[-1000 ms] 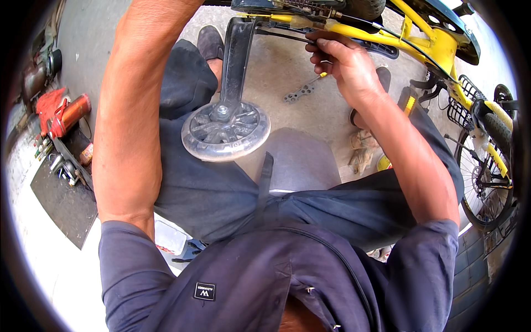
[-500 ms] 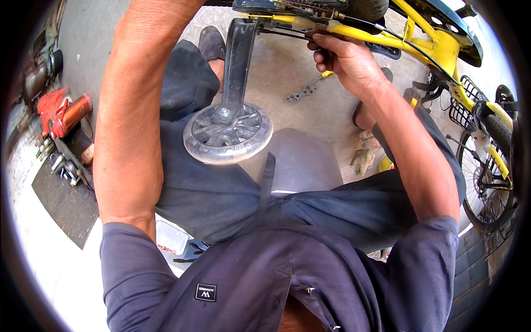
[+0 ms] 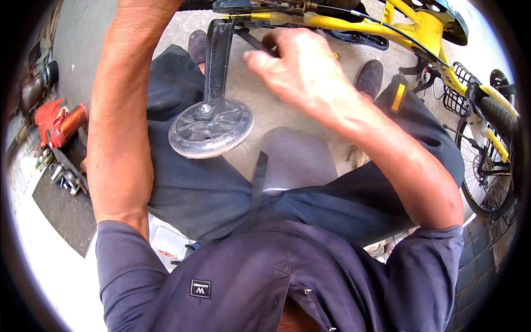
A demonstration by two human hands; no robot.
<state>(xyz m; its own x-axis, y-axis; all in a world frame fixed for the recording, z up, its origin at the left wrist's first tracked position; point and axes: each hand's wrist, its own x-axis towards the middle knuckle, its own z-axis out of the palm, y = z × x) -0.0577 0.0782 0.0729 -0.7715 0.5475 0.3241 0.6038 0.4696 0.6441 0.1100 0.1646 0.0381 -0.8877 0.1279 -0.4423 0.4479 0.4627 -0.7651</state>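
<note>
The yellow bicycle frame [image 3: 345, 25] lies sideways along the top, with a black bracket [image 3: 217, 63] and a small translucent-tyred wheel [image 3: 227, 127] hanging from it over my left thigh. My right hand [image 3: 298, 72], slightly blurred, is below the frame beside the bracket, thumb toward it and fingers bent. A thin dark bar [image 3: 250, 39] runs down behind the fingers; whether they grip it is unclear. My left forearm [image 3: 119, 122] reaches up past the top edge, so that hand is hidden.
A red cloth and orange cylinder [image 3: 72, 122] lie at the left among metal tools on a dark board [image 3: 61, 216]. A spoked wheel and black basket [image 3: 459, 94] stand at the right. A grey seat [image 3: 293, 155] shows between my legs, over the concrete floor [image 3: 177, 33].
My right hand has moved down and left from the frame tube toward the bracket. The bicycle and small wheel have shifted slightly left and up in view.
</note>
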